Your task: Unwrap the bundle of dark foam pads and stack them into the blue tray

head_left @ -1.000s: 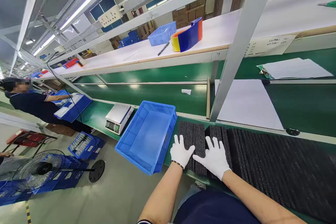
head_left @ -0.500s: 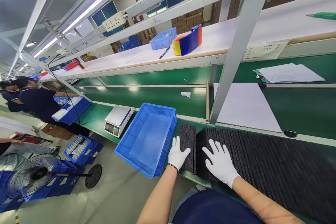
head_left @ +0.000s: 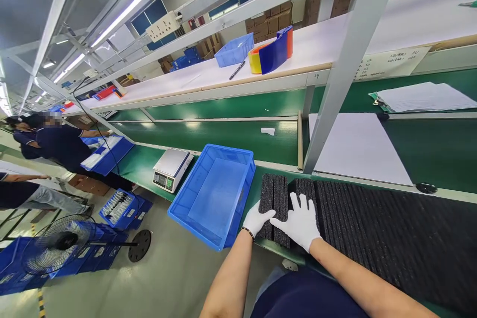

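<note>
Several ribbed black foam pieces stand side by side on the bench: a narrow left bundle (head_left: 266, 190), another narrow bundle (head_left: 280, 196) beside it, and a long row (head_left: 380, 228) to the right. My left hand (head_left: 256, 219), white-gloved, lies at the left bundle's near left side, its thumb stretched across the top; its fingers show only in part. My right hand (head_left: 299, 221), also gloved, rests on the foam just right of the second bundle. Its fingers are spread, and the thumb reaches left over that bundle, almost meeting my left thumb.
Left of the foam sits a blue bin (head_left: 218, 194), then a weighing scale (head_left: 173, 169). A white sheet (head_left: 357, 149) lies behind the foam. A metal post (head_left: 343, 74) rises in front of me. Further left are a co-worker (head_left: 61, 141) and a fan (head_left: 67, 241).
My right hand has moved left, toward my left hand. A second narrow foam bundle now stands against the left one. The view has shifted slightly.
</note>
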